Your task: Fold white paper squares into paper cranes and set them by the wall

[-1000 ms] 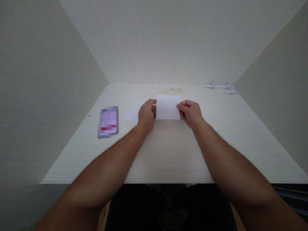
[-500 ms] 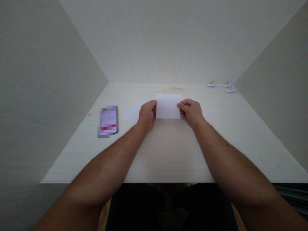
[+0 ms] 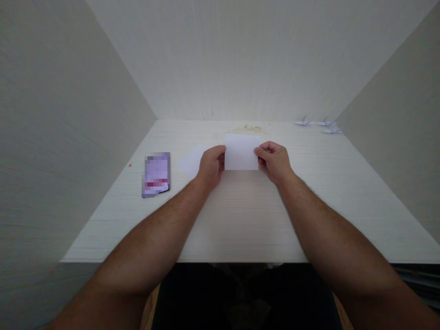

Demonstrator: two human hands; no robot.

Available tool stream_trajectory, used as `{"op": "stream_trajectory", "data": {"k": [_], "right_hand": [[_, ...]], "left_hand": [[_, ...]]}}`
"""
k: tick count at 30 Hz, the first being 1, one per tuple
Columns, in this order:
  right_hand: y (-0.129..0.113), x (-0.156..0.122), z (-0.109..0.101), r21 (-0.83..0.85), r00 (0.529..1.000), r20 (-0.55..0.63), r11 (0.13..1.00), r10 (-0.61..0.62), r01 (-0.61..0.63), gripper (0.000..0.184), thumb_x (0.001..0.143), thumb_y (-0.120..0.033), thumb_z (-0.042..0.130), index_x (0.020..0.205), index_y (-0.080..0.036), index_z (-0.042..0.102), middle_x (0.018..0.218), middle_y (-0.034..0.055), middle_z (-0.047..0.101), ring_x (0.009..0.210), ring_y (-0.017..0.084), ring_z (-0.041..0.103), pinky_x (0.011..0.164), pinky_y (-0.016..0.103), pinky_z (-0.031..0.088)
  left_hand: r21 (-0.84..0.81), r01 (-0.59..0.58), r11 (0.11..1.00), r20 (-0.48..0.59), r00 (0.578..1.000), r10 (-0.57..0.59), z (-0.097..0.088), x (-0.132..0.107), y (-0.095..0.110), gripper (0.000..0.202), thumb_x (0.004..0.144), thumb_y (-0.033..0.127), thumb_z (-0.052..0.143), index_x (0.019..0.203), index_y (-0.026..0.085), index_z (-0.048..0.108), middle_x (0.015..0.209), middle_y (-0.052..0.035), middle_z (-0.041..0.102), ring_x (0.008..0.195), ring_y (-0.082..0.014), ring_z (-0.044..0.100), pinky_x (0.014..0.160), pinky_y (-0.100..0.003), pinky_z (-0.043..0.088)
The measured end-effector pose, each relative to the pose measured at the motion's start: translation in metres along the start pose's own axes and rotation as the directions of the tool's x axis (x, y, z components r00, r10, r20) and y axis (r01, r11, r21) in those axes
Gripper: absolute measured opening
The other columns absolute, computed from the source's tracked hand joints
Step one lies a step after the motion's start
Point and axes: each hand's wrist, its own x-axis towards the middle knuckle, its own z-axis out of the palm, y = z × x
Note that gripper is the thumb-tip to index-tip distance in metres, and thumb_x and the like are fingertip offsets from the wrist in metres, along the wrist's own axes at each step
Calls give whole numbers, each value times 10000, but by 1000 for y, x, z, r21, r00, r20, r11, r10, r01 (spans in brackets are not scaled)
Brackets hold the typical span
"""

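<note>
A small white rectangular sheet of paper is held up between my two hands, over the middle of the table. My left hand pinches its left edge, thumb on top. At the right edge, my right hand grips the paper between thumb and fingers. The fingers behind the sheet are partly hidden. More white paper lies on the table just left of my left hand, partly covered by it.
A phone-like device with a blurred purple screen lies to the left on the white table. Several folded white paper shapes sit in the back right corner. A small orange spot marks the left side. Walls enclose the back and sides.
Hardly anything differs. The whole view has shifted slightly, and both hands keep the same hold on the paper.
</note>
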Motion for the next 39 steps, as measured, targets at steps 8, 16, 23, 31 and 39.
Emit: {"op": "stream_trajectory", "data": {"k": [8, 16, 23, 31, 39], "right_hand": [[2, 1, 0, 13, 999, 15, 999, -44, 44, 203, 646, -321, 776, 675, -192, 623, 492, -56, 569, 397, 63, 441, 389, 206, 297], [2, 2, -2, 59, 997, 53, 997, -56, 53, 190, 627, -239, 740, 775, -210, 623, 585, -58, 633, 421, 65, 478, 393, 201, 325], [3, 1, -2, 63, 990, 71, 991, -120, 115, 148, 620, -194, 714, 726, -217, 613, 526, -80, 564, 422, 74, 490, 383, 208, 337], [6, 0, -3, -51, 969, 212, 989, -128, 142, 238, 642, -179, 657, 867, -224, 719, 600, -47, 632, 536, 105, 587, 467, 233, 426], [7, 2, -3, -33, 969, 213, 990, -128, 139, 242, 580, -153, 762, 805, -240, 736, 583, -62, 596, 506, 90, 522, 474, 243, 422]], "left_hand": [[129, -51, 990, -65, 996, 60, -2, 2, -6, 161, 642, 261, 760, 735, 162, 672, 674, 11, 640, 588, -147, 583, 573, -286, 509], [-12, -101, 995, -109, 989, 99, 0, 2, 1, 206, 622, 239, 760, 789, 147, 682, 732, -6, 687, 661, -157, 629, 644, -293, 532], [-10, -92, 996, -87, 992, 90, -4, 6, -3, 206, 635, 251, 766, 793, 157, 673, 750, -6, 679, 674, -168, 636, 668, -319, 545], [-25, -60, 998, -82, 995, 58, -3, 6, 0, 206, 671, 251, 729, 846, 153, 684, 797, -28, 695, 722, -191, 660, 699, -352, 570], [-60, -35, 998, -34, 999, 33, -4, 5, -1, 158, 685, 249, 720, 787, 151, 651, 783, -27, 673, 711, -170, 645, 655, -305, 559]]}}
